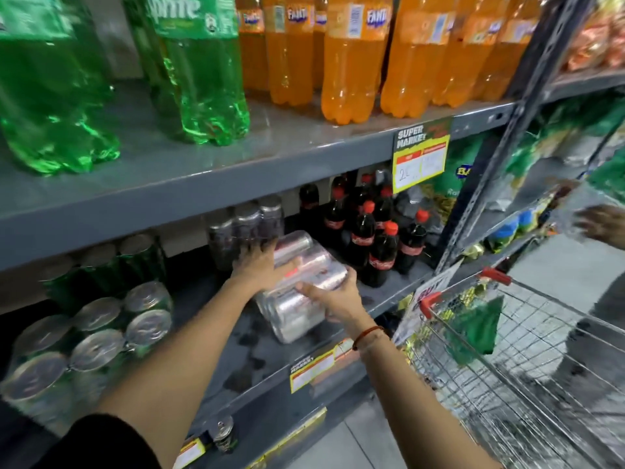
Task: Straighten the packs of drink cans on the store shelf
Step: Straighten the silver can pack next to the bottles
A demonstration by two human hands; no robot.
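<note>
Head view. Both hands are on a shrink-wrapped pack of silver drink cans (301,286) lying on its side, tilted, at frame centre on the grey middle shelf (389,296). The left hand (258,265) lies flat, fingers spread, on the pack's upper far end. The right hand (333,299) grips the pack's near right edge, thumb on top and fingers wrapped around the side; a red cord bracelet (368,335) sits on that wrist.

Just behind the left hand stands an upright pack of dark cans (245,228). To the right of the silver pack stand cola bottles (368,238) with red caps, near it but apart.

Lower left of frame: a pack of green cans (98,330) lying with silver tops facing out; more green cans (111,265) upright behind.

Upper shelf: green Sprite bottles (199,69) at left, orange Fanta bottles (351,59) at right. A yellow price tag (419,157) hangs from that shelf's edge.

Lower right: a wire shopping trolley (527,367) with red handle ends. One single can (221,431) stands on the bottom shelf.
</note>
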